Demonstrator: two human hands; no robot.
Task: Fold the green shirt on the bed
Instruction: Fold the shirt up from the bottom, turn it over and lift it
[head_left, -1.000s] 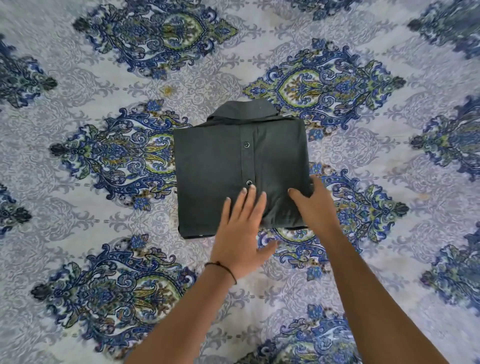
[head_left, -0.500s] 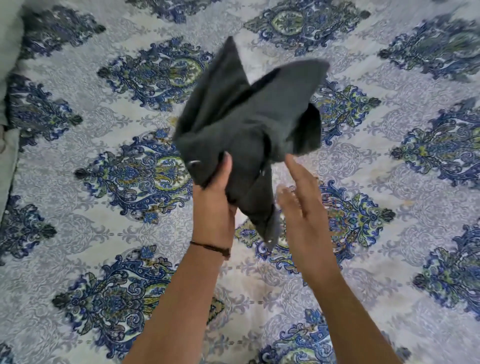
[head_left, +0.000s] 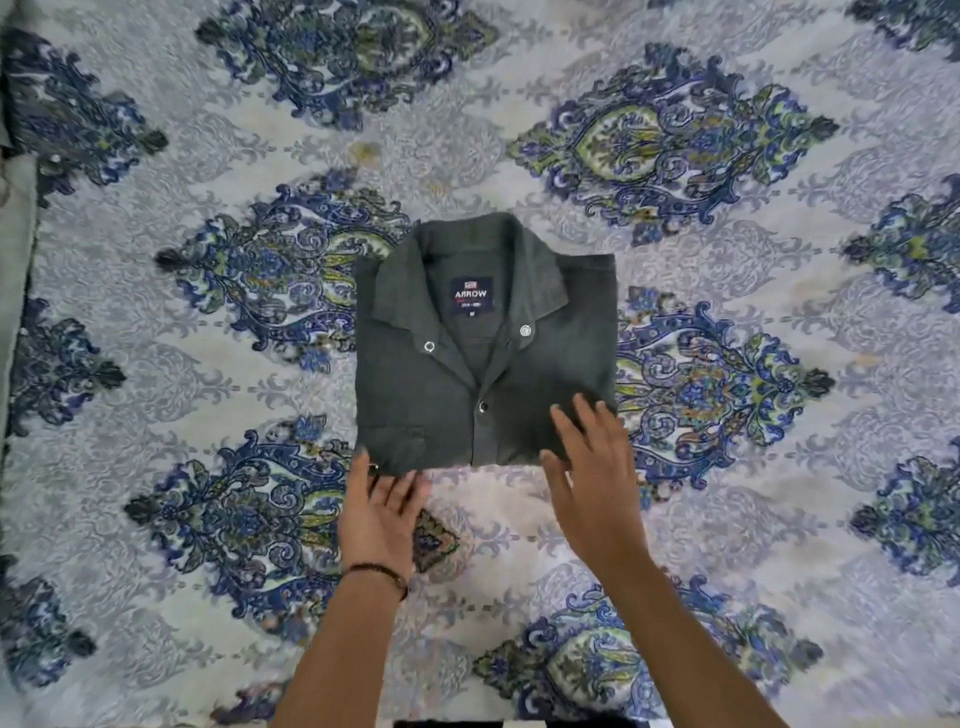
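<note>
Folded green shirt (head_left: 485, 358) lies collar-up on bed (head_left: 727, 493); left hand (head_left: 382, 512), right hand (head_left: 592, 467) fingers spread, seemingly holding nothing

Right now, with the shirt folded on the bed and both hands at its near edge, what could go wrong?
1. The left hand touches the near left corner of the green shirt; pulling back carelessly could drag that corner and loosen the fold.
2. The right hand lies open over the near right corner; a sideways sweep might skew the neat square.
3. The collar sits open, so pressing there could crease it.
</note>
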